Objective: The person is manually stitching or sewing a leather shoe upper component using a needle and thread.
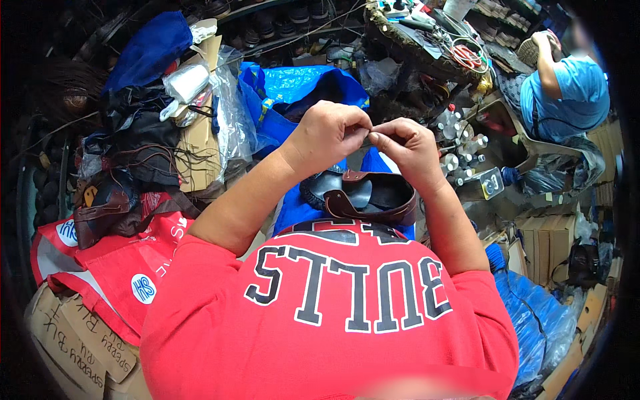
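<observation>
Brown shoe (365, 193) below raised left hand (328, 137) and right hand (410, 150), fingers (352, 118) pinched, contents unclear

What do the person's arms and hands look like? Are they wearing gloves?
No gloves: the left hand and right hand are both bare. The forearms are bare too, with no watch or bracelet showing. The short sleeves are red, part of a red shirt with big dark letters edged in white.

Near twelve o'clock, anything pinched between the left hand (328, 135) and right hand (410, 152) is too small to tell. At two, a co-worker's head (582, 41) is blurred; at six, the lower edge cuts off the red shirt (293, 353).
</observation>
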### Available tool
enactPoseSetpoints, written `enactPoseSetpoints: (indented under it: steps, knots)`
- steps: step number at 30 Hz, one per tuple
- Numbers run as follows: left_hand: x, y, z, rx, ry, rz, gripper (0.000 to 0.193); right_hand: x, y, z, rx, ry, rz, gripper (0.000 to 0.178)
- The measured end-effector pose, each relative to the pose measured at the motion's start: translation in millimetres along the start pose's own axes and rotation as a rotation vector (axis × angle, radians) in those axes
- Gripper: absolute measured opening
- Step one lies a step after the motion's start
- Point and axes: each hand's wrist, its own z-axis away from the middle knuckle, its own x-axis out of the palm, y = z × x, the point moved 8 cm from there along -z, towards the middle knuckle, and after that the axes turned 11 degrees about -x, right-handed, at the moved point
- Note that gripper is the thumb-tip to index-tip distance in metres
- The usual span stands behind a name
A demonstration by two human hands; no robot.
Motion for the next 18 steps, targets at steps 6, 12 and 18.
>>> enactPoseSetpoints:
  steps: [6, 12, 18]
  knots:
    - [15, -23, 0, -0.294, -0.099, 0.236, 0.008, 3, 11, 5, 0.025, -0.021, 0.0, 0.009]
    - [36, -47, 3, -0.495, -0.22, 0.65, 0.013, 26, 45, 25, 0.394, 0.059, -0.818, 0.016]
    - [40, -51, 7, -0.52, -0.226, 0.725, 0.014, 36, 56, 34, 0.538, 0.098, -1.107, 0.016]
